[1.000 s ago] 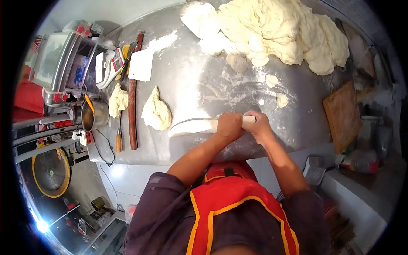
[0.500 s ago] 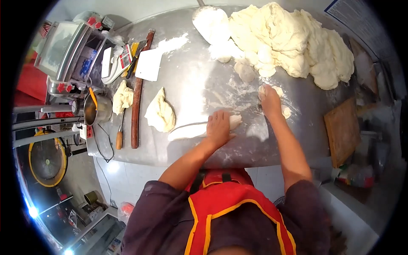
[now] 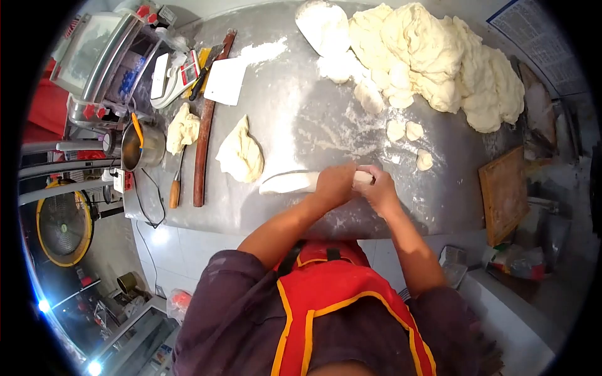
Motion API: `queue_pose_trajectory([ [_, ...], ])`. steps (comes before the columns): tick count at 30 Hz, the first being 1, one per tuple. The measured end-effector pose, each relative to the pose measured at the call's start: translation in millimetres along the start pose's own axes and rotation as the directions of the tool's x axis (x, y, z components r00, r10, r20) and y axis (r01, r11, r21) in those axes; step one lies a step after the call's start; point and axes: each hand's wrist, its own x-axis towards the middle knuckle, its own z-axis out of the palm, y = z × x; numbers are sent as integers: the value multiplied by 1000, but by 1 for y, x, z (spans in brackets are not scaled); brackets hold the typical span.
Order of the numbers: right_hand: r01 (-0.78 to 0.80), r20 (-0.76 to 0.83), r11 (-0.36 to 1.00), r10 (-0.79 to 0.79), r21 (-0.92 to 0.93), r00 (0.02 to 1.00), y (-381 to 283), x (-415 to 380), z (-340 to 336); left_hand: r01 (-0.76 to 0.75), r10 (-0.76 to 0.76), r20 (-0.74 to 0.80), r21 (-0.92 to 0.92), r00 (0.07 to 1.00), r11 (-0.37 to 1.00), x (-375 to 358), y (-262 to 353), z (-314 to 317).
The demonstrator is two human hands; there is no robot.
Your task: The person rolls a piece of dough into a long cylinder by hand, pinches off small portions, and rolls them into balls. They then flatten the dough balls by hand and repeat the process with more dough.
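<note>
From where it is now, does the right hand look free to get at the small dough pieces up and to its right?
Probably yes. The right hand grips the dough roll, and only bare floured table lies between it and the small dough pieces.

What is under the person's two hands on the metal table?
A log of dough lies on the floured table. The left hand grips it; the right hand pinches its end. The part inside the fists is covered.

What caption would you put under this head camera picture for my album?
Both hands, left hand and right hand, grip a pale dough log on the floury steel table.
</note>
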Motion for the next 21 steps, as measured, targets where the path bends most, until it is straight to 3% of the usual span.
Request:
queue_pose_trajectory([
  [2, 34, -84, 997, -40, -69, 996, -4, -5, 2, -50, 53, -59, 47, 997, 998, 0, 1, 7],
  [7, -41, -117, 999, 40, -8, 992, 0, -9, -1, 0, -6, 45, 136, 999, 991, 0, 20, 0],
  [10, -181, -2, 955, 187, 234, 982, -2, -14, -7, 21, -42, 122, 165, 992, 986, 6, 19, 5],
  [13, -153, 81, 839, 130, 523, 988, -11, -32, -21, 90, -145, 204, 260, 968, 961, 21, 13, 3],
  [14, -132, 47, 853, 125, 505, 991, -19, -34, -31, 119, -194, 228, 306, 954, 945, 26, 10, 0],
  [16, -90, -25, 880, 115, 466, 993, -27, -36, -57, 142, -156, 105, 128, 982, 981, 24, 5, -9],
  [17, -51, -146, 906, 123, 421, 982, -11, -21, -68, 136, -139, 51, 45, 989, 990, 21, 4, -15],
  [18, -53, -230, 967, 112, 248, 967, 1, -6, -76, 148, -153, 148, 47, 977, 988, 19, 8, -23],
  [19, -64, -308, 996, 80, 63, 948, 13, 9, -81, 64, -65, 13, 91, 998, 994, 14, 2, -20],
  [21, 30, -370, 938, -166, -346, 914, 61, 38, -75, -85, 132, -225, 210, 965, 974, -4, -12, -8],
])
